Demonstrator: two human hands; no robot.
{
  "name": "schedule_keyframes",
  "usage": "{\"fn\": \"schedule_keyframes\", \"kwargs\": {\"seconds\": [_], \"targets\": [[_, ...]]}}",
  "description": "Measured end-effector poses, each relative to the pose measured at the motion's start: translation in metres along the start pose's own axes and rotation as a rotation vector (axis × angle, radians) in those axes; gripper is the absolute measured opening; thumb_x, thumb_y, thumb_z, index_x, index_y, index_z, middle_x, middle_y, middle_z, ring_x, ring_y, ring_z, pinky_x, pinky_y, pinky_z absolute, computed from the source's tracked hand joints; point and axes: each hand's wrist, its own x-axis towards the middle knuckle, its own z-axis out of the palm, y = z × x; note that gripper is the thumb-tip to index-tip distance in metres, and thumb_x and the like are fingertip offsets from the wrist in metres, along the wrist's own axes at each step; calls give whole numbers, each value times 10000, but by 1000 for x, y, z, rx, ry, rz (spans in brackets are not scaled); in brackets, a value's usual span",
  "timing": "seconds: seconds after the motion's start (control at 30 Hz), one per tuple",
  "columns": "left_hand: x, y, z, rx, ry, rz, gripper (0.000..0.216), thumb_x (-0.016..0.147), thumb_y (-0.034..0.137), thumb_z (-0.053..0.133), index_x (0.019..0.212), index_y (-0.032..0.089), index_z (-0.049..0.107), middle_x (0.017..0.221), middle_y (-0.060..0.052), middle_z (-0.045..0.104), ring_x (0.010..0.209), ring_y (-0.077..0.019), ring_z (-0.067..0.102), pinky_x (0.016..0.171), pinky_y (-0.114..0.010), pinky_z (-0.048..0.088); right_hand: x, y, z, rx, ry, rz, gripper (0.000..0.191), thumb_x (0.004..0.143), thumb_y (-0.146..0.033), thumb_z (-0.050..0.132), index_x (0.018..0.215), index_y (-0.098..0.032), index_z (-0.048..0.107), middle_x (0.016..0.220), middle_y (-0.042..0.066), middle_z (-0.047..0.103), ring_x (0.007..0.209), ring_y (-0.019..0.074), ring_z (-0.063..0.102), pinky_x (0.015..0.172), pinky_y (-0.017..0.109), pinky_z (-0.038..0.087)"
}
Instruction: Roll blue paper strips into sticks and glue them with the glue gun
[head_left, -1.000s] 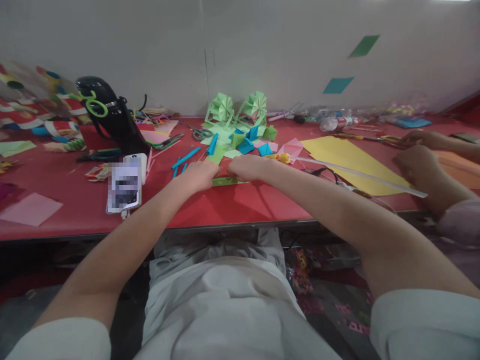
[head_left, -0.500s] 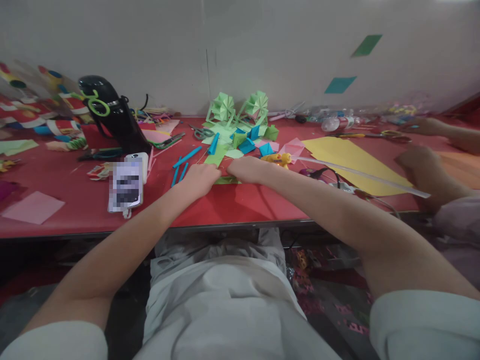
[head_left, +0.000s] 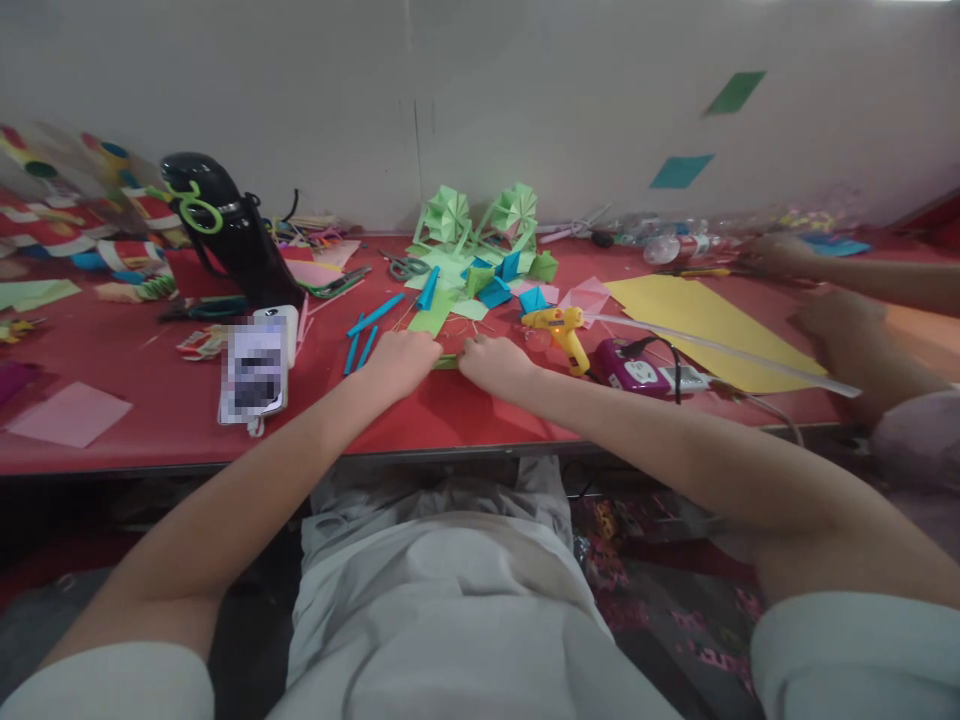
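Note:
Between my two hands, close to the red tabletop, lies a narrow strip of green paper [head_left: 446, 362]. My left hand [head_left: 407, 360] has its fingers closed on the strip's left end. At the right end my right hand [head_left: 495, 366] grips it too, fingers curled. My fingertips are mostly hidden behind the backs of my hands. Blue paper rolls [head_left: 375, 314] lie beside my left hand. A yellow glue gun [head_left: 559, 332] rests to the right of my right hand. Just beyond are folded blue paper pieces [head_left: 495, 290] and a light green sheet [head_left: 433, 312].
Two green folded-paper wheels [head_left: 448, 215] stand at the back. A phone [head_left: 255, 365] leans by a black stand [head_left: 225, 225] at left. Right are a purple power socket [head_left: 634, 368], yellow paper [head_left: 712, 335], a clear stick [head_left: 735, 352] and a co-worker's hands [head_left: 840, 320].
My right hand has shifted slightly down and nearer me, uncovering the glue gun and purple socket. The green paper between my hands looks narrower. The co-worker's far hand has moved left.

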Motion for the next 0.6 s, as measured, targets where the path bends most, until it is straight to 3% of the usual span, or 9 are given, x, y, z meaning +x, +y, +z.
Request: {"fn": "schedule_keyframes", "kwargs": {"seconds": [0.37, 0.6], "targets": [[0, -5, 5, -28, 28, 19, 342, 921, 50, 400, 1058, 155, 695, 1079, -142, 690, 1028, -301, 692, 786, -365, 511, -5, 4, 17, 19, 80, -29, 414, 964, -64, 350, 1165, -96, 710, 1140, 244, 658, 1108, 309, 622, 765, 348, 542], [-1, -3, 5, 9, 38, 52, 323, 911, 36, 400, 1042, 134, 678, 1066, -143, 693, 1026, -313, 694, 725, -349, 512, 4, 25, 2, 123, -24, -10, 341, 905, -12, 455, 1119, -108, 702, 1123, 166, 698, 1078, 274, 670, 767, 306, 494]]}}
